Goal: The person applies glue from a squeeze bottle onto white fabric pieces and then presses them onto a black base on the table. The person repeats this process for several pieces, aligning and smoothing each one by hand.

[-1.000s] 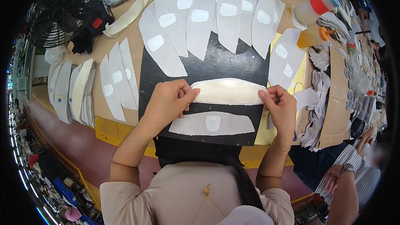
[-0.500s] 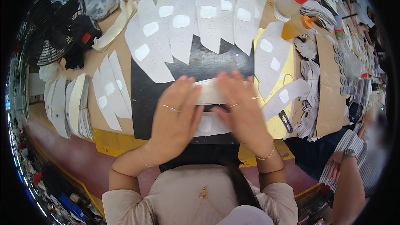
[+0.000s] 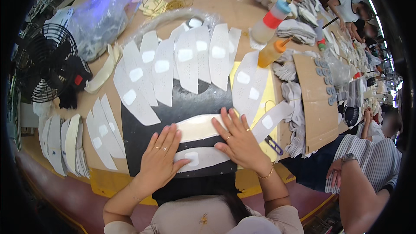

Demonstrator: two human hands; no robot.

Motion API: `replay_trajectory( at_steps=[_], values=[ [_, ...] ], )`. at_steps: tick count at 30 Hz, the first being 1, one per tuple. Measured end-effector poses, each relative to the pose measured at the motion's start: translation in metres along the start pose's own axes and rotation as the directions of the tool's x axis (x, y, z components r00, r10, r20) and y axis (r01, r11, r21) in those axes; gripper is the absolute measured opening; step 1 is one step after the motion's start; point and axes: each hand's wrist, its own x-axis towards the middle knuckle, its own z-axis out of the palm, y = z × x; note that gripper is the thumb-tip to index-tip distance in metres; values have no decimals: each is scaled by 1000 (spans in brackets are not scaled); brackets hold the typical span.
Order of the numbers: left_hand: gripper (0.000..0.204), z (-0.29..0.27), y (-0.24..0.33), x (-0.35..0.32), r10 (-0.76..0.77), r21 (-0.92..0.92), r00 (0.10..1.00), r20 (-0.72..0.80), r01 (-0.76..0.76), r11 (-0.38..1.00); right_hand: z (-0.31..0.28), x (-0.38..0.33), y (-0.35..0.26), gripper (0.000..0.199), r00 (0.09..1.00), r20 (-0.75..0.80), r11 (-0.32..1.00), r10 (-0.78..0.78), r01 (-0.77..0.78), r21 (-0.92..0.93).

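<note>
On the black mat (image 3: 143,108) in front of me lies a long, slightly curved cream piece (image 3: 197,129) with a glossy face. My left hand (image 3: 159,154) is open and flat, its fingertips touching the left end of this piece. Spread fingers of my right hand (image 3: 239,141) rest over the right end. Closer to me is a pale grey perforated piece (image 3: 212,156) bearing a white rounded patch; my left thumb touches that patch, and my right palm covers its right end. Neither hand grips anything.
Several similar patched grey pieces (image 3: 164,71) fan out beyond the mat. More stand at left beside a black fan (image 3: 47,63). At right are an orange bottle (image 3: 271,54), a red-banded bottle (image 3: 271,19), a blue-handled cutter (image 3: 274,145) and cardboard (image 3: 316,112). Other people sit at the right.
The view has shifted, so the table sits lower in the picture. My hands have spread apart, uncovering more of the cream piece and the grey one.
</note>
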Motion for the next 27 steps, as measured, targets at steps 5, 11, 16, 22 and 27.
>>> replay_trajectory(
  at_steps=[5,11,16,22,27],
  values=[
    [70,-2,0,-19,-84,193,994,-71,96,976,-2,-2,4,64,1000,-11,999,2,-2,38],
    [58,-10,3,-8,-225,-36,934,-278,224,974,-15,3,-20,58,991,-124,992,52,-66,-112],
    [53,0,9,17,-257,-97,892,-373,238,966,-18,14,-46,41,947,-319,987,-33,80,137],
    [34,-5,5,22,-373,-442,890,-261,234,866,-8,19,-55,33,948,-318,894,-33,171,415],
    [21,-10,-5,21,-388,-986,914,115,151,65,-9,21,-64,29,974,-215,740,65,97,665]
  ],
)
